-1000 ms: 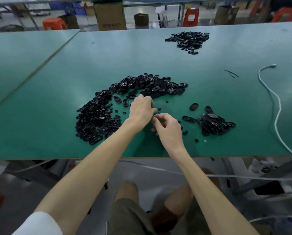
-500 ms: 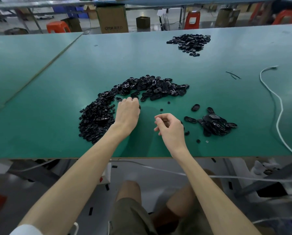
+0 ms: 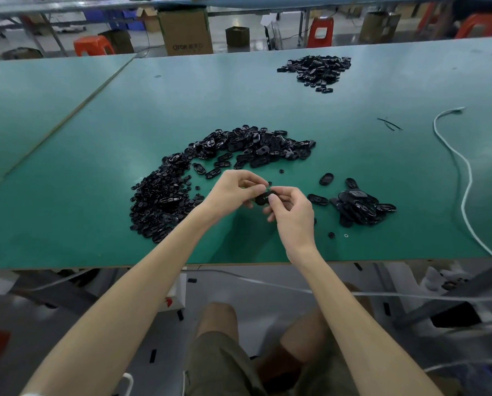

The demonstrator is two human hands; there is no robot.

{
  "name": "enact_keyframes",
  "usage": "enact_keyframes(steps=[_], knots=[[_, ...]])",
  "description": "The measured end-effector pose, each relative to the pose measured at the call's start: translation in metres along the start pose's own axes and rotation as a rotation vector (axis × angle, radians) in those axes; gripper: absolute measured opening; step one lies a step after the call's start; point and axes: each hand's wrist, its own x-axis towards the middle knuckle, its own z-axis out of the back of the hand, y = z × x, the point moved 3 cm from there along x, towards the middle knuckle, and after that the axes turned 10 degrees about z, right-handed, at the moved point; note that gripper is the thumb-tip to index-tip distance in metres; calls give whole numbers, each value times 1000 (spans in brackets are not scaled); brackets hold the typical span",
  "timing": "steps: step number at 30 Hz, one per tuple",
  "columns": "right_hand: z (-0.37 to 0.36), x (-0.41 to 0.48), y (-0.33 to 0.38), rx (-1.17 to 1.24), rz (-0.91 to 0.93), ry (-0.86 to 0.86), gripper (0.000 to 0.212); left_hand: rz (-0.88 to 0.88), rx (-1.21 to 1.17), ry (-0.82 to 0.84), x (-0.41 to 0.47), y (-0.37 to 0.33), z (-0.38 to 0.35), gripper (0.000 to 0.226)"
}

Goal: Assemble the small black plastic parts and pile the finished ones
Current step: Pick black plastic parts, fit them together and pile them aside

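Two hands met over the green tabletop (image 3: 67,201), fingertips nearly touching. My right hand (image 3: 293,215) pinched a black oval part (image 3: 263,199) between thumb and curled fingers. My left hand (image 3: 233,192) had its fingers curled onto the same part from the other side; whether it also held a smaller piece there, I could not tell. To the left of my left hand and curving round beyond both hands lay the big crescent heap of loose parts (image 3: 159,201). Just right of my right hand sat the smaller pile of oval pieces (image 3: 359,207), with a few singles between it and my knuckles. Near my right wrist lay a tiny black ring (image 3: 331,234) and a pale ring (image 3: 346,235). Far beyond my hands was another pile (image 3: 316,68). Well off to the right trailed a white cable (image 3: 464,181).
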Motion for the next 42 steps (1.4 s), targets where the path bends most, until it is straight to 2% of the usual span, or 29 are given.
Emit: enact_keyframes(steps=[2, 6, 14, 19, 22, 27, 35, 42], knots=[[0, 0, 1, 10, -4, -6, 11, 22, 18, -82, 5, 2, 2, 11], [0, 0, 1, 23, -18, -17, 10, -3, 257, -220, 22, -1, 0, 12], [0, -1, 3, -4, -16, 3, 10, -12, 494, -151, 44, -13, -24, 8], [0, 0, 3, -13, -16, 14, 9, -14, 537, -175, 42, -10, -26, 5], [0, 0, 3, -12, -18, 12, 9, 0, 507, -183, 40, -9, -23, 2], [0, 0, 4, -4, -17, 2, 9, -20, 507, -255, 33, -1, -18, 15], [1, 1, 4, -6, -17, -3, 9, -52, 15, -248, 10, 13, -2, 15], [1, 1, 4, 2, -16, -7, 9, -87, -117, -190, -8, 19, -1, 12]])
